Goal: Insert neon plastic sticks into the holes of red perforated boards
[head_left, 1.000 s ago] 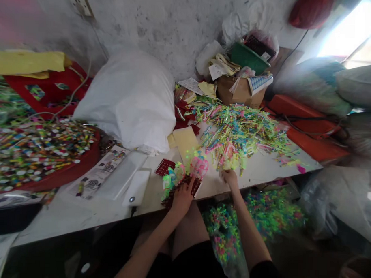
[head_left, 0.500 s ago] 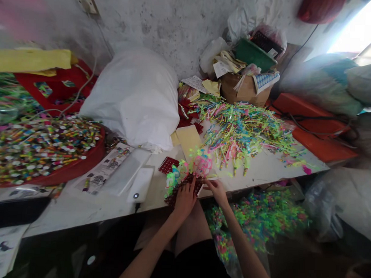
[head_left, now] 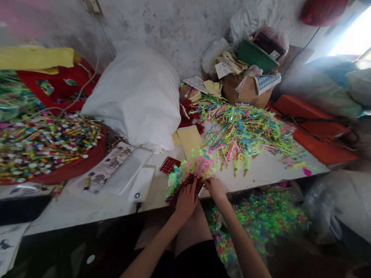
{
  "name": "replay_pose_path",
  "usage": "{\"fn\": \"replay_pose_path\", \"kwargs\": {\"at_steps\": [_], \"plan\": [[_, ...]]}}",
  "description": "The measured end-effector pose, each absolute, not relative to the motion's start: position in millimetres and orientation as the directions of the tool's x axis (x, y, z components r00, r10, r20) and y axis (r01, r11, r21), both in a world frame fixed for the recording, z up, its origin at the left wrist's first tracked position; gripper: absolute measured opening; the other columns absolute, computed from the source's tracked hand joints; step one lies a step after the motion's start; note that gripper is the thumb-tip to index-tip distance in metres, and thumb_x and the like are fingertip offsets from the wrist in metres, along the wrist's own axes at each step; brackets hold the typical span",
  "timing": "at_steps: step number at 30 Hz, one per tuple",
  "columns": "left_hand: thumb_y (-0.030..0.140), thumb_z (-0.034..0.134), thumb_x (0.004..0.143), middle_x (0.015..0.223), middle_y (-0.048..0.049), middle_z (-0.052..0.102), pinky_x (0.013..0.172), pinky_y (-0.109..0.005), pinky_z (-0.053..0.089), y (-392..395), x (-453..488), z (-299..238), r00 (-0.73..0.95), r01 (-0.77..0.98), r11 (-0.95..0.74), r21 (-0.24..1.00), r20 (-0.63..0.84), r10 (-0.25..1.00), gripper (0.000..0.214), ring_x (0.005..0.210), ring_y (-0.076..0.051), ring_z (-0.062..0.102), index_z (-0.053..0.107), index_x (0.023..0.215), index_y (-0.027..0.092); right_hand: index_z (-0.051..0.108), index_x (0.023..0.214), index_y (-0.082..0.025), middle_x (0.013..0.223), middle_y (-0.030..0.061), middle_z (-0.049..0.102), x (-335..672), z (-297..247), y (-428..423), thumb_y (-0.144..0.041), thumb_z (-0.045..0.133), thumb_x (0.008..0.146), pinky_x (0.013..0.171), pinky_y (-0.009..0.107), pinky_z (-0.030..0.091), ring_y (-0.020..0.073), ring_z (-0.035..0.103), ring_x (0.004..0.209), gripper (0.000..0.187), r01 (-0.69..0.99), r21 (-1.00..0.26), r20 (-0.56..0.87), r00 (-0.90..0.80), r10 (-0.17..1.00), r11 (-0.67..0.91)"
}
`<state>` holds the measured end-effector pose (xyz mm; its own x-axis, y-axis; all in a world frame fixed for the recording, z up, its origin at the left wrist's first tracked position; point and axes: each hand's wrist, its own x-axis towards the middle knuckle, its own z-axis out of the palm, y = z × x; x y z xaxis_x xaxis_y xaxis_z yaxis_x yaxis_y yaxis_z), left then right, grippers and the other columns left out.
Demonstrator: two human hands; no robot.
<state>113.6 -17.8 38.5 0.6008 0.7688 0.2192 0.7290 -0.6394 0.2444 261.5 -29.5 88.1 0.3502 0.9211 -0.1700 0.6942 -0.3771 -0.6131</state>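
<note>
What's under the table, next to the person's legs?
A clear bag full of neon green and pink plastic bits sits under the table edge, beside the right forearm. The tabletop hides the bag's top, and the floor around it is too dark to tell.
</note>
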Motion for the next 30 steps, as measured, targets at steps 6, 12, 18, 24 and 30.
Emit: {"fn": "replay_pose_path", "kwargs": {"at_steps": [6,12,18,24,30], "plan": [[0.019,0.051,0.082,0.102,-0.0071,0.051,0.083,-0.033,0.042,-17,113,41,0.613,0.716,-0.646,0.265,0.203,0.764,0.073,0.092,-0.022,0.053,0.014,0.145,0.022,0.068,0.08,-0.012,0.074,0.0116,0.071,248,96,-19,-0.025,0.046,0.09,0.055,0.02,0.041,0.0161,0.066,0.067,0.027,0.745,-0.487,-0.219,0.401,0.889,-0.456],[0.021,0.052,0.082,0.103,-0.0081,0.052,0.076,-0.031,0.045,-10,113,49,0.646,0.718,-0.648,0.254,0.105,0.756,0.07,0.088,-0.021,0.056,0.019,0.144,0.023,0.066,0.073,-0.012,0.065,0.0111,0.069,244,91,-9,-0.02,0.042,0.089,0.049,0.018,0.04,0.0149,0.064,0.059,0.03,0.63,-0.596,-0.265,0.431,0.862,-0.498],[0.022,0.052,0.082,0.1,-0.0084,0.054,0.067,-0.03,0.048,-5,112,58,0.663,0.728,-0.659,0.188,0.052,0.747,0.072,0.08,-0.021,0.06,0.017,0.145,0.027,0.062,0.062,-0.017,0.056,0.0058,0.066,262,76,-28,-0.036,0.054,0.083,0.048,0.021,0.046,0.0148,0.062,0.05,0.03,0.398,-0.792,-0.35,0.324,0.879,-0.463],[0.019,0.051,0.081,0.099,-0.0083,0.054,0.07,-0.031,0.048,-6,112,52,0.667,0.725,-0.669,0.164,0.077,0.741,0.071,0.081,-0.021,0.06,0.019,0.144,0.027,0.06,0.096,-0.015,0.094,0.0107,0.067,334,67,-46,-0.037,0.05,0.085,0.059,0.024,0.046,0.017,0.066,0.071,0.027,0.522,-0.554,-0.145,0.706,0.693,-0.648],[0.018,0.052,0.08,0.103,-0.0073,0.054,0.072,-0.03,0.048,-8,112,53,0.654,0.734,-0.651,0.193,0.055,0.754,0.073,0.082,-0.02,0.059,0.019,0.144,0.03,0.048,0.119,-0.013,0.122,0.0195,0.054,390,71,-25,-0.033,0.051,0.083,0.073,0.032,0.046,0.0246,0.064,0.093,0.041,0.421,-0.413,-0.037,0.878,0.477,-0.808]]}}
